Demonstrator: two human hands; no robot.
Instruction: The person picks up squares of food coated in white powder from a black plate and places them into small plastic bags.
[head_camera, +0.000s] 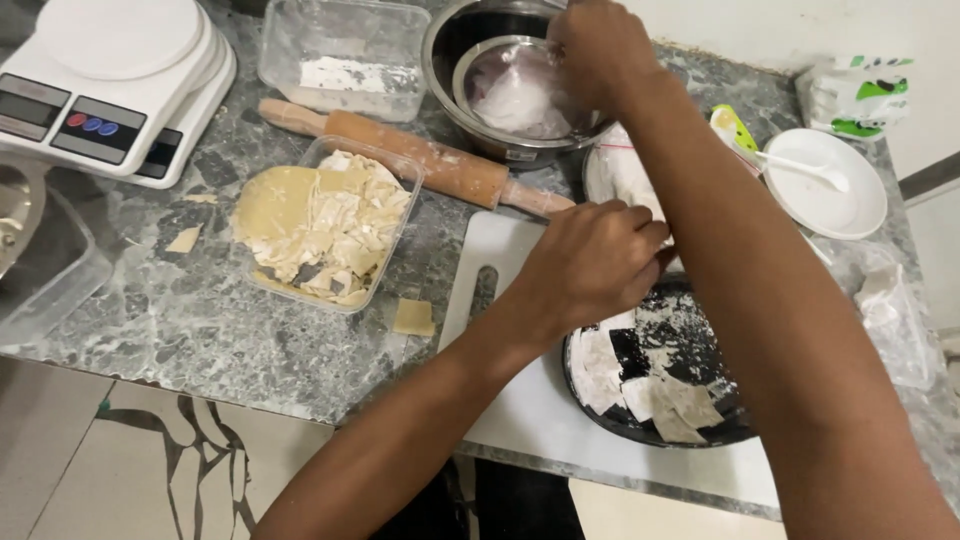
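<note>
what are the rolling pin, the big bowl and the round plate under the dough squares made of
Rolling pin: looks like plain wood, matte brown and flour-dusted. Big bowl: seems to be steel, with a shiny grey rim. Round plate: dark, maybe coated metal or enamel; flour hides most of its surface, so I cannot be sure.

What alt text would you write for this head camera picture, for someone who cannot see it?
Seen from above, a person's right hand reaches into a metal bowl while the left hand rests at the rim of a dark floured plate of dough squares. A rolling pin, dough tub and kitchen scale sit on the marble counter.
</note>
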